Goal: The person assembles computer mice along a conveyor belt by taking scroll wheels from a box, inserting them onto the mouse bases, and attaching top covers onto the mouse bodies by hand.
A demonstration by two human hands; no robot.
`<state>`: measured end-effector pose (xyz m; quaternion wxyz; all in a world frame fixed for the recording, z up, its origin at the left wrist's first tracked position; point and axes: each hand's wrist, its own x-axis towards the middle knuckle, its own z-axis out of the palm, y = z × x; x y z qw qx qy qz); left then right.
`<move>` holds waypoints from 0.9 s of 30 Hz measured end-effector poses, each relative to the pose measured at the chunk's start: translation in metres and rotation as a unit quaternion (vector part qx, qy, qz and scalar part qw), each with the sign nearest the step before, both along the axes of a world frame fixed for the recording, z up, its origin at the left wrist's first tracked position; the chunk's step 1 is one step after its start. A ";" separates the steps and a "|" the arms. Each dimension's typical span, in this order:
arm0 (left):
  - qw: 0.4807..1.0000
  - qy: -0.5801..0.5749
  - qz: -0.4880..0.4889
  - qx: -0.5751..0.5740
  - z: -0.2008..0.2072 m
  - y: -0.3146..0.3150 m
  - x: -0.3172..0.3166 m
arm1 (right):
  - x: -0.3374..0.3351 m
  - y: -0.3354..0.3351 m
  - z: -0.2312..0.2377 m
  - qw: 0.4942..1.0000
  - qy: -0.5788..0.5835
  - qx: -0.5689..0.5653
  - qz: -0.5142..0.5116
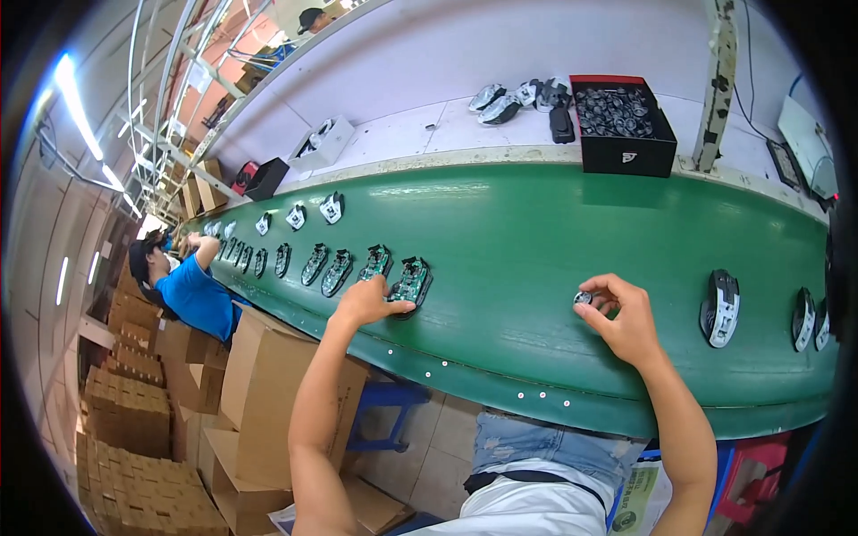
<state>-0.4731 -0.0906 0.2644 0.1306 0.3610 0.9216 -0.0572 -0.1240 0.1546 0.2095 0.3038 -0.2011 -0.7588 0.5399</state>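
The left hand (pixel 362 302) grasps a circuit-board assembly (pixel 413 279) on the green belt (pixel 509 241); the right hand (pixel 626 323) pinches a small round part (pixel 583 297). A second assembly (pixel 375 260) obstructs immediately left. Beyond the belt stands an open black box (pixel 628 160).

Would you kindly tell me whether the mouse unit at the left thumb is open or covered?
Open: the mouse unit shows its green circuit board, with no cover over it.

Plain green conveyor belt (pixel 509 237), green circuit boards (pixel 414 279) in black oval shells (pixel 428 285), small round grey-and-black part (pixel 583 297), white-and-black oval casing (pixel 721 309), black rectangular box (pixel 606 155) edged red, brown cardboard cartons (pixel 277 366), co-worker's blue shirt (pixel 195 293)
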 end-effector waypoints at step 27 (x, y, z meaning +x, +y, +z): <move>0.828 -0.205 -0.385 0.351 -0.058 0.150 0.157 | 0.031 0.011 0.020 0.962 -0.104 0.242 -0.069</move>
